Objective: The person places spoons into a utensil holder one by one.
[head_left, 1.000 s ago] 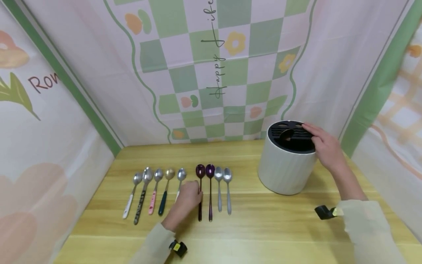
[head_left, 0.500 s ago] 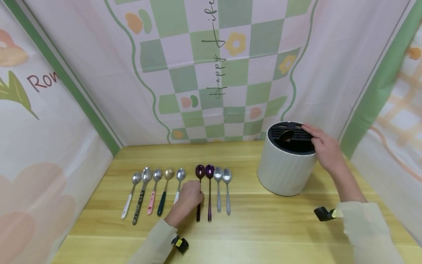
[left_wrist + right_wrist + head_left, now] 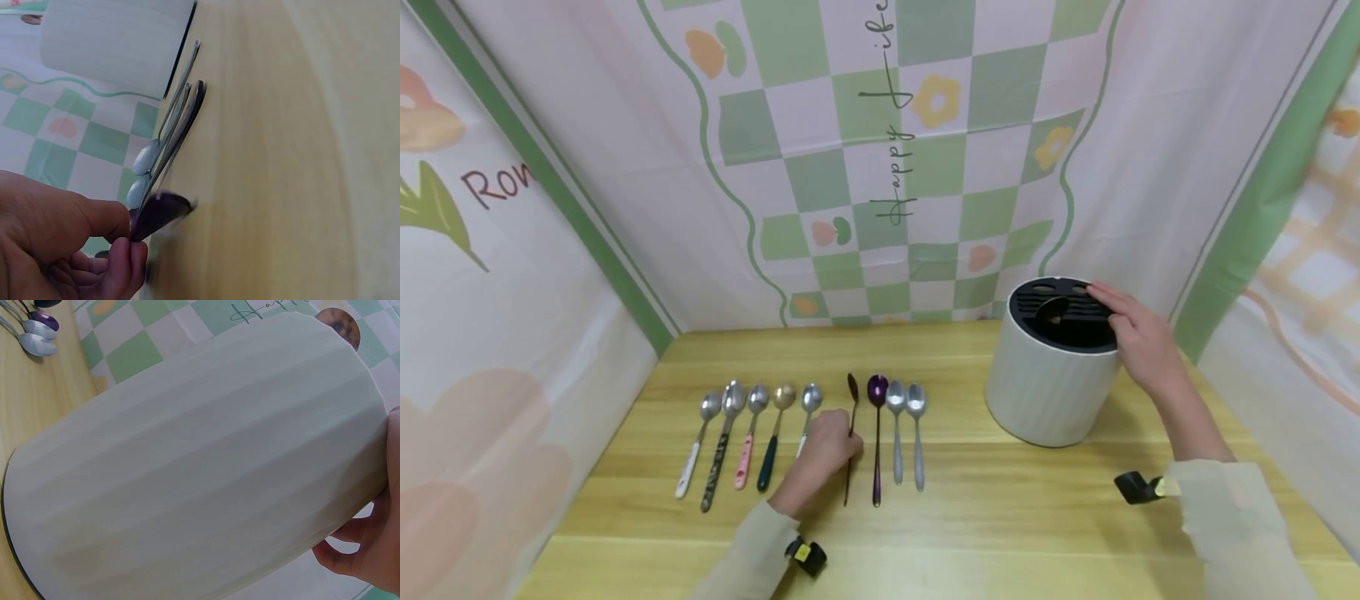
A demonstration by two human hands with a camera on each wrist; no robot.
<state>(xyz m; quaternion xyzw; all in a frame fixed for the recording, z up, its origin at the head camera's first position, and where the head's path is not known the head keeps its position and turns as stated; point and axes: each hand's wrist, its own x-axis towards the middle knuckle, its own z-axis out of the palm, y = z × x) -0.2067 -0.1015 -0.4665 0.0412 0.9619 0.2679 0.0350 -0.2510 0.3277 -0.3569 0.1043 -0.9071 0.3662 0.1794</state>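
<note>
My left hand (image 3: 826,446) pinches the handle of a dark maroon spoon (image 3: 853,388) between thumb and fingers. The spoon is turned on edge, its bowl pointing to the wall. In the left wrist view, the dark handle (image 3: 164,211) juts out of the fingertips. Just right of it lie a purple spoon (image 3: 877,388) and two silver spoons, the outer one (image 3: 917,398) farthest right. My right hand (image 3: 1142,337) holds the rim of a white ribbed utensil holder (image 3: 1048,396), fingers over its black slotted top (image 3: 1078,335). A dark spoon (image 3: 1051,308) stands in the holder.
Left of my left hand lies a row of spoons: a white-handled one (image 3: 691,468), a dark patterned one (image 3: 717,467), a pink-handled one (image 3: 745,462), a dark green one (image 3: 768,462) and one partly hidden by the hand (image 3: 811,397). A printed curtain (image 3: 880,250) backs the wooden table (image 3: 970,517).
The maroon spoon, earlier lying with its bowl facing up, has been turned on edge by my left hand. My right hand stays on the holder.
</note>
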